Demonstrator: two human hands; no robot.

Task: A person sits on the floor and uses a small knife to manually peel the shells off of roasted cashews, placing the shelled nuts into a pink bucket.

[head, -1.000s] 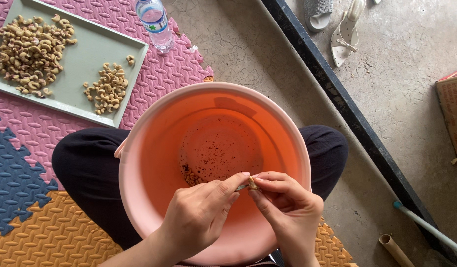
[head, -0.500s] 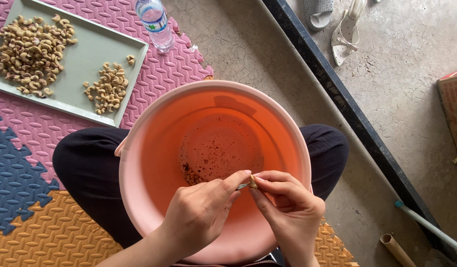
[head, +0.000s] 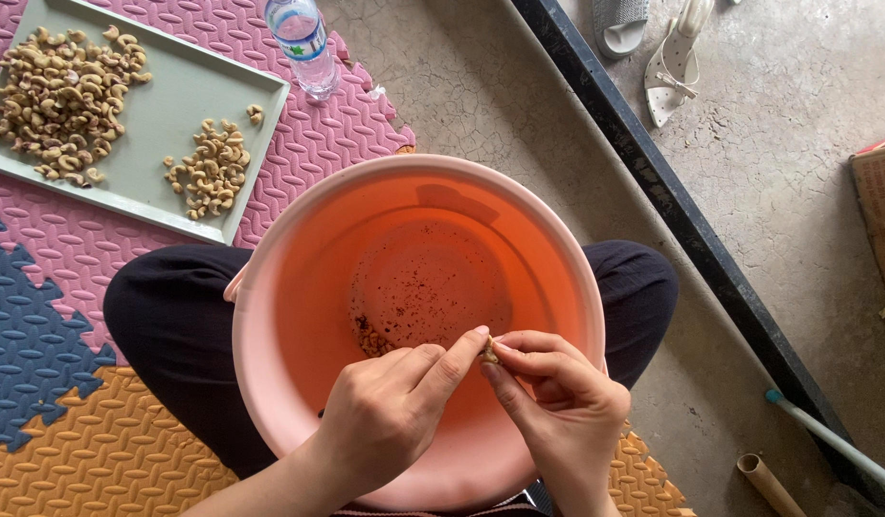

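tray left of bucket, hands above

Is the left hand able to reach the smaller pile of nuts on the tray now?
Probably yes: the smaller pile lies open on the tray, but the left hand is pinching a nut.

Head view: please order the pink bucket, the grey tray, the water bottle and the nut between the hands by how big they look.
1. pink bucket, though it is nearest the camera
2. grey tray, partly cropped
3. water bottle, top cut off
4. nut
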